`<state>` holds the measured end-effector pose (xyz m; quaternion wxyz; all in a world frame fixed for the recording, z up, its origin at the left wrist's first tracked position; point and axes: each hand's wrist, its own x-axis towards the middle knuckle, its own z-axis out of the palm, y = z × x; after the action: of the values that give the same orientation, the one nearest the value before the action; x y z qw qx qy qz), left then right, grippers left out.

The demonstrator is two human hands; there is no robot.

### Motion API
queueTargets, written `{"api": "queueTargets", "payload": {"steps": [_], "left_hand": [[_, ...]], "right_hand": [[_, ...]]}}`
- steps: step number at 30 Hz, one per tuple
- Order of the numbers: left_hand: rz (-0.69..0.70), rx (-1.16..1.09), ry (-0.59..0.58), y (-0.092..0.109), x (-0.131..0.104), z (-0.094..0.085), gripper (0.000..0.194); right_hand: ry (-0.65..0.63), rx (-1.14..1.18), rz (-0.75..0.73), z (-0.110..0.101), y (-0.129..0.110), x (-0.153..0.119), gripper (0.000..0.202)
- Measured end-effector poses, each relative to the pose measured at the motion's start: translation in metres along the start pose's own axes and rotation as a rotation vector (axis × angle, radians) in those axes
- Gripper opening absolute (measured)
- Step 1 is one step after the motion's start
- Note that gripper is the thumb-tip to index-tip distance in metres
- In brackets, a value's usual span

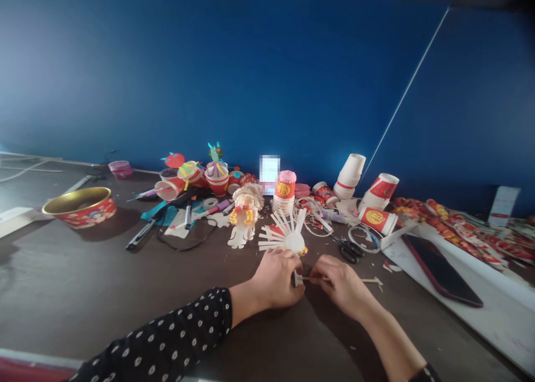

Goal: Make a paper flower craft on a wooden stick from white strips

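Near the middle of the dark table, my left hand is closed on a small white paper piece, with thumb and fingers curled round it. My right hand pinches a thin wooden stick, whose left end reaches the paper piece and whose right end sticks out past the hand. Just behind my left hand, a paper cup cut into spread white strips lies on the table, partly hidden by the fingers.
Behind stand stacked cups and a red cup with a pink top. Black scissors lie right of centre. A white tray bears a phone at right. At left are a gold-lined bowl and a cutter.
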<state>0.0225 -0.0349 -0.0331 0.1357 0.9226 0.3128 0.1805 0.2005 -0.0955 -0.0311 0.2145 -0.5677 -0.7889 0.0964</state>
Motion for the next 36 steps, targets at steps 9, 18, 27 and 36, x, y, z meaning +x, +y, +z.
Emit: {"api": "queueTargets", "payload": {"steps": [9, 18, 27, 36], "left_hand": [[-0.010, -0.099, 0.021, -0.002, 0.000, 0.004, 0.012], [-0.044, -0.218, -0.029, -0.013, 0.007, 0.008, 0.011], [-0.074, -0.233, -0.063, -0.012, 0.008, 0.006, 0.005], [-0.114, -0.223, 0.009, -0.010, 0.008, 0.007, 0.003]], "right_hand": [[-0.012, 0.034, 0.000, 0.001, -0.002, 0.000, 0.013], [-0.028, 0.067, -0.011, 0.002, -0.002, 0.002, 0.012], [-0.032, 0.086, -0.036, 0.003, -0.002, 0.002, 0.013], [-0.033, 0.098, -0.033, 0.003, -0.001, 0.003, 0.011]]}}
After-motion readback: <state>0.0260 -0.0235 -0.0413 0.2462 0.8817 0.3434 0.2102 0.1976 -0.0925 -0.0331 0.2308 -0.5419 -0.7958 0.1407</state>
